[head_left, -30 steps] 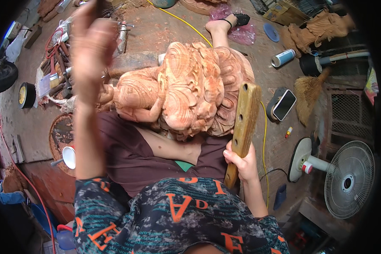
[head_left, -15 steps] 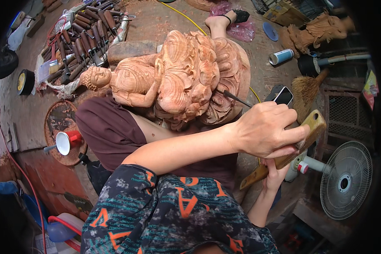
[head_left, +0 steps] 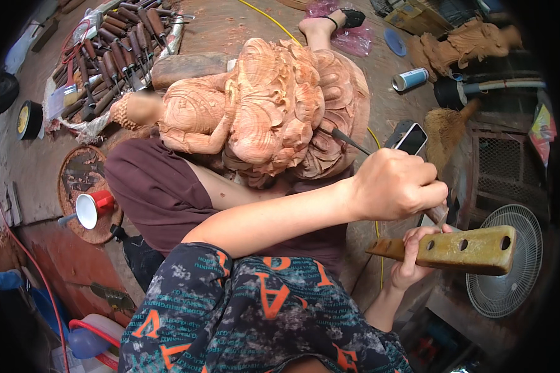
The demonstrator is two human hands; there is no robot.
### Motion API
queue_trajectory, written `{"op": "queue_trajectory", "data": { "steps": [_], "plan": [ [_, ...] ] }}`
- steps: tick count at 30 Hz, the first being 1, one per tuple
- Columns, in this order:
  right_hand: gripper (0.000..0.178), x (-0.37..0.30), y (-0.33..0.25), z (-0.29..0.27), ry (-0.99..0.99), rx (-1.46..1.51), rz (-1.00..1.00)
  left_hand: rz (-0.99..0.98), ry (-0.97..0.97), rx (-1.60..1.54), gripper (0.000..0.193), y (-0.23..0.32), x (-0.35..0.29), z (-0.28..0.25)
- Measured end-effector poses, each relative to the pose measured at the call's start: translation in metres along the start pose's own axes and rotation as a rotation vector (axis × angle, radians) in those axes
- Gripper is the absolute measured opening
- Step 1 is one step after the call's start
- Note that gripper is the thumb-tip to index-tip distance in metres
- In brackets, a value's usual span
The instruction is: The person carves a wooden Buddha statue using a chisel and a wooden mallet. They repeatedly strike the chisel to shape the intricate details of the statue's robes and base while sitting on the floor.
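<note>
A large carved wooden statue (head_left: pixel 274 112) lies across my lap, its head end to the left. My left arm reaches across to the right, and my left hand (head_left: pixel 395 183) is fisted around a chisel (head_left: pixel 351 142). The chisel's metal tip touches the statue's right side. Just below it, my right hand (head_left: pixel 417 255) grips the handle of a flat wooden mallet (head_left: pixel 460 248) with three holes. The mallet lies roughly level and points right.
A row of several chisels (head_left: pixel 118 37) lies on the floor at upper left, with a tape roll (head_left: pixel 28 118) nearby. A red cup (head_left: pixel 93 208) stands on a round rusty plate. A phone (head_left: pixel 410 138), spray can (head_left: pixel 410 79), brush (head_left: pixel 445 127) and fan (head_left: pixel 504 267) sit at right.
My left hand came down from the upper left and crossed to the right, now holding the chisel against the statue. The mallet swung from upright to level and moved further right.
</note>
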State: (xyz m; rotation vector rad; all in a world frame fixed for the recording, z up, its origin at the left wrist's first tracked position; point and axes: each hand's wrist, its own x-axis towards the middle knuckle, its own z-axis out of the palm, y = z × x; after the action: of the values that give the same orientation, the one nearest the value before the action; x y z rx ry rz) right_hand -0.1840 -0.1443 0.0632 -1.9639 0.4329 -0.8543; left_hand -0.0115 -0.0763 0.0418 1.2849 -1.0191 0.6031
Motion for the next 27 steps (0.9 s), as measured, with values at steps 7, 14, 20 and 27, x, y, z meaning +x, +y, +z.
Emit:
{"op": "queue_trajectory", "data": {
  "steps": [7, 14, 20, 27],
  "plan": [
    [0.056, 0.000, 0.015, -0.002, 0.025, -0.302, 0.060, -0.055, -0.055, 0.087, 0.018, -0.007, 0.000, 0.021],
    [0.054, 0.001, 0.022, -0.005, -0.106, -0.639, -0.156, -0.058, -0.043, 0.106, 0.027, -0.008, 0.003, 0.011],
    [0.056, -0.002, 0.016, 0.011, 0.058, -0.214, -0.019, 0.000, -0.029, 0.062, 0.034, -0.011, 0.001, -0.011],
    [0.058, -0.005, 0.024, 0.012, -0.070, -0.321, -0.102, -0.216, 0.075, -0.694, 0.050, -0.028, 0.062, -0.128]
  ]
}}
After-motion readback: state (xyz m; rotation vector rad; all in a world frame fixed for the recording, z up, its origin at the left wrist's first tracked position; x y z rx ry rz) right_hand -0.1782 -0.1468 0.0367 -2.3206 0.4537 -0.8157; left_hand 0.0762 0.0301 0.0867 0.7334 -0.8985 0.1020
